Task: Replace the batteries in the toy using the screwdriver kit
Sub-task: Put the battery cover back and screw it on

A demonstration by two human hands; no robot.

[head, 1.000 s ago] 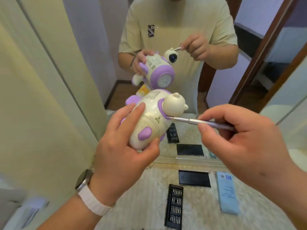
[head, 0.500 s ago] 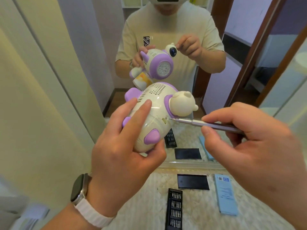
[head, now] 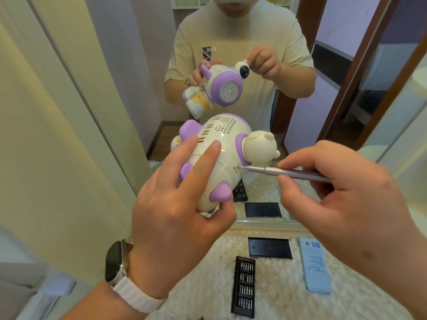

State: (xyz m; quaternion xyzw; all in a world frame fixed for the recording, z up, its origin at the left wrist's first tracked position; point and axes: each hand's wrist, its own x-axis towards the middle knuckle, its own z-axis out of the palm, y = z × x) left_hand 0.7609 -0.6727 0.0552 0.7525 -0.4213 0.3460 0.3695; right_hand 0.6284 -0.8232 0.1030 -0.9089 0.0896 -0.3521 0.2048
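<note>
My left hand [head: 175,218] wraps the toy [head: 221,162]; my right hand [head: 346,195] pinches the screwdriver [head: 288,173], tip against the toy, close to the mirror [head: 265,225]. The bit tray [head: 245,287] below holds rows of bits.

The mirror [head: 300,125] blocks just behind the toy [head: 221,153]; bit tray [head: 244,287], black lid [head: 269,247], blue box [head: 316,266] lie below.

A fluffy white surface [head: 203,287], perhaps a rug, carries bit tray [head: 245,287], black lid [head: 269,247], blue box [head: 316,266].
</note>
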